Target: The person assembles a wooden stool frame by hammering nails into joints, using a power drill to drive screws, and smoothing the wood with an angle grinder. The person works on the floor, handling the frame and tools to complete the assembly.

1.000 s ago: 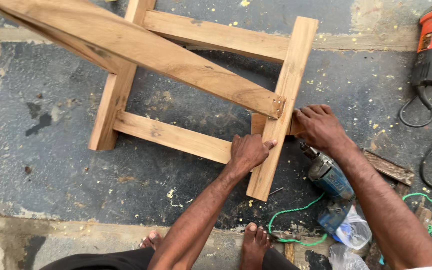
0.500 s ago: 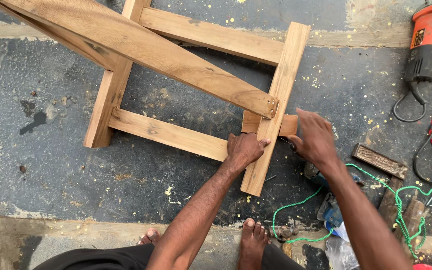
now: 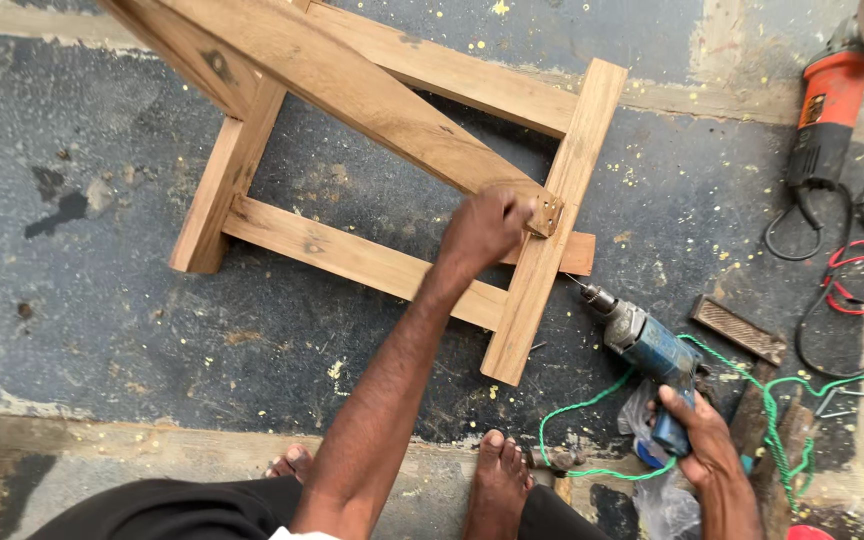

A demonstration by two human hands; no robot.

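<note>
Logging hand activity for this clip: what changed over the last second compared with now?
The right hand left the wooden frame, moved down to the floor and took hold of the blue drill. The left hand slid up the frame to the small metal hinge at the joint. The frame, the orange grinder and the green cord lie as before.

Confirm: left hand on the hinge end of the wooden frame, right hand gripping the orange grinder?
Not quite. In the head view the right hand grips the blue drill; the orange grinder lies untouched. The left hand is at the hinge on the wooden frame.
</note>
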